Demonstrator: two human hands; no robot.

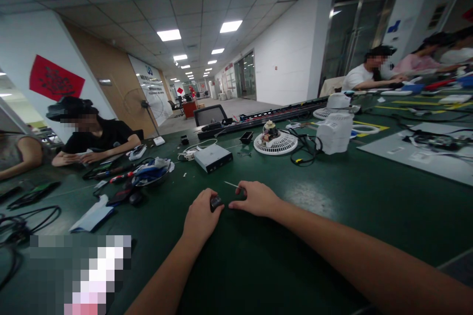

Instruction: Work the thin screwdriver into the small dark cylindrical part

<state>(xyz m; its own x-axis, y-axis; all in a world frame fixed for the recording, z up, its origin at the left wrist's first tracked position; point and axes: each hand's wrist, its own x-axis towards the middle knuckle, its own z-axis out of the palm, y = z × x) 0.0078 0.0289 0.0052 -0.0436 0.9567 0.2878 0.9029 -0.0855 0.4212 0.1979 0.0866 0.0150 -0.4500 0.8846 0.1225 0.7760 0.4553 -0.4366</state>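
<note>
My left hand [201, 214] is closed around a small dark block [215, 202], which shows between thumb and fingers. To its right, my right hand [256, 199] grips a small screwdriver [232, 185]; the thin metal shaft points left and away from me, and most of the handle is hidden in the fingers. A narrow gap separates the two hands, low over the green table [236, 256]. Beyond them lies a silver optical drive [213, 157]. Farther right, a white round fan grille [275, 145] carries an exposed motor.
A white plastic housing [336, 130] and black cables stand at the right. On the left lie a blue cloth bundle [151, 172], a dark mouse [136, 198] and folded light-blue paper [92, 214]. A black tray [246, 137] sits farther back. Other people work at both sides.
</note>
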